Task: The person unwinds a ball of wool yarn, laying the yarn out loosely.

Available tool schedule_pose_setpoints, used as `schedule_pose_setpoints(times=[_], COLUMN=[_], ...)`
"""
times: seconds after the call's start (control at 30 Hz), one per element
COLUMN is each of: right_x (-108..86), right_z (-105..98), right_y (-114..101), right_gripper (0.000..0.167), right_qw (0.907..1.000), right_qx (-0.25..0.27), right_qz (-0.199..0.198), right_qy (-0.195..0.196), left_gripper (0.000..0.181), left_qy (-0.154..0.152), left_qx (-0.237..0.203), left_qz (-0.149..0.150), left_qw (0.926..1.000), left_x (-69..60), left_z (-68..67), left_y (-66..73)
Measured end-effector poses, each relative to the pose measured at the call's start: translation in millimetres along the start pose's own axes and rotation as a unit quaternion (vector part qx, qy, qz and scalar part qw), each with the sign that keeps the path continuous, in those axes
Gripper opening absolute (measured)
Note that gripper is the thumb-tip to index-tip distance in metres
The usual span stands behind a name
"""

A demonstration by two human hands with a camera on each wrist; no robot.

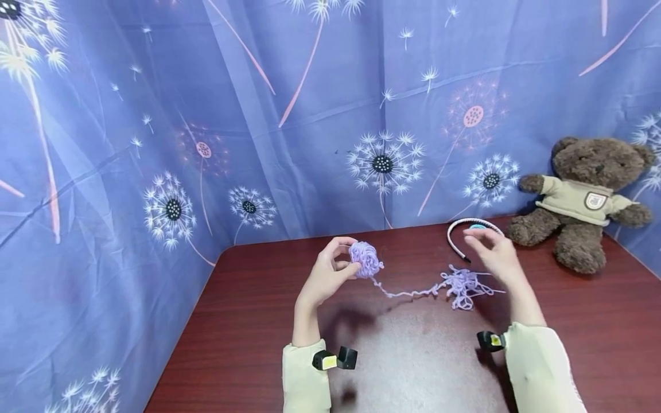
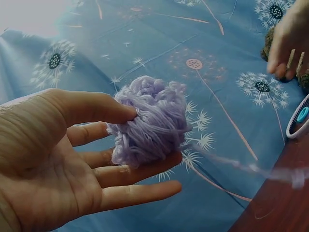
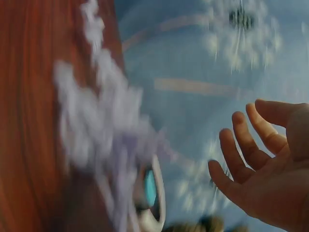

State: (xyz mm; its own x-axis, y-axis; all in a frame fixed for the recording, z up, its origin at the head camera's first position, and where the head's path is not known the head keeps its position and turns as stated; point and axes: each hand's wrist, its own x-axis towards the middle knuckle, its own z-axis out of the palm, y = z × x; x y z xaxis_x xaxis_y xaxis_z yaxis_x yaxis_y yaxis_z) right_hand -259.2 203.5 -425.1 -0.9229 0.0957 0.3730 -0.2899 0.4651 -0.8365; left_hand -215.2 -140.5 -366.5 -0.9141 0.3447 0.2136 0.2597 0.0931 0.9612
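Note:
A ball of lilac yarn [image 2: 149, 123] is held in my left hand [image 1: 330, 272], pinched between thumb and fingers above the table. From it a kinked strand [image 1: 408, 293] runs right to a loose tangle of the same yarn [image 1: 463, 287]. My right hand [image 1: 497, 252] hovers over the right side of the table, beyond the tangle, holding nothing. In the right wrist view its fingers [image 3: 244, 145] are spread and loosely bent, apart from the yarn, which looks blurred there.
A white headband-like hoop [image 1: 454, 235] with a turquoise piece [image 1: 477, 226] lies behind my right hand. A brown teddy bear [image 1: 583, 201] in a pale shirt sits at the back right. Dandelion-print cloth [image 1: 310, 172] hangs behind the red-brown table [image 1: 248, 321].

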Motion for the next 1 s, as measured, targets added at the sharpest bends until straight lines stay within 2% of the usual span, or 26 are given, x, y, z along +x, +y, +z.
schedule_pose_setpoints(times=[0.1, 0.17, 0.27, 0.33, 0.43, 0.5, 0.57, 0.8, 0.93, 1.0], right_x=[-3.6, -8.7, -19.3, -26.8, -35.5, -37.5, -37.4, -25.7, -19.8, -18.0], right_z=[26, 48, 81, 99, 114, 118, 115, 94, 82, 75], right_y=[-25, -42, -61, -69, -74, -74, -73, -70, -70, -70], right_gripper=[0.031, 0.03, 0.032, 0.032, 0.027, 0.022, 0.02, 0.022, 0.018, 0.016], right_qw=[0.9976, 0.9929, 0.9785, 0.9651, 0.9492, 0.9452, 0.9482, 0.9674, 0.9745, 0.9749], right_qx=[-0.014, -0.001, 0.043, 0.079, 0.116, 0.132, 0.137, 0.134, 0.15, 0.164], right_qz=[-0.025, -0.04, -0.058, -0.064, -0.061, -0.06, -0.056, -0.024, 0.001, 0.021], right_qy=[-0.064, -0.113, -0.193, -0.242, -0.286, -0.292, -0.281, -0.214, -0.167, -0.149], left_gripper=[0.043, 0.043, 0.043, 0.043, 0.043, 0.044, 0.044, 0.041, 0.04, 0.04], left_qy=[0.003, 0.006, 0.01, 0.012, 0.009, 0.007, 0.003, -0.023, -0.042, -0.046], left_qx=[-0.006, -0.009, -0.013, -0.013, -0.013, -0.013, -0.013, -0.005, 0.036, 0.061], left_qz=[0.001, 0.003, 0.007, 0.01, 0.013, 0.011, 0.007, 0.005, 0.011, 0.013], left_qw=[1.0, 0.9999, 0.9998, 0.9998, 0.9998, 0.9998, 0.9999, 0.9997, 0.9984, 0.997], left_x=[-0.2, -0.1, 0.0, 0.0, 0.0, 0.0, 0.0, 0.8, 0.8, 0.9], left_z=[-0.5, -1.3, -2.5, -3.0, -3.6, -3.7, -2.9, -1.9, -0.7, -0.1], left_y=[-1.0, -1.8, -2.4, -2.4, -2.0, -1.4, -0.9, -2.4, -3.1, -3.3])
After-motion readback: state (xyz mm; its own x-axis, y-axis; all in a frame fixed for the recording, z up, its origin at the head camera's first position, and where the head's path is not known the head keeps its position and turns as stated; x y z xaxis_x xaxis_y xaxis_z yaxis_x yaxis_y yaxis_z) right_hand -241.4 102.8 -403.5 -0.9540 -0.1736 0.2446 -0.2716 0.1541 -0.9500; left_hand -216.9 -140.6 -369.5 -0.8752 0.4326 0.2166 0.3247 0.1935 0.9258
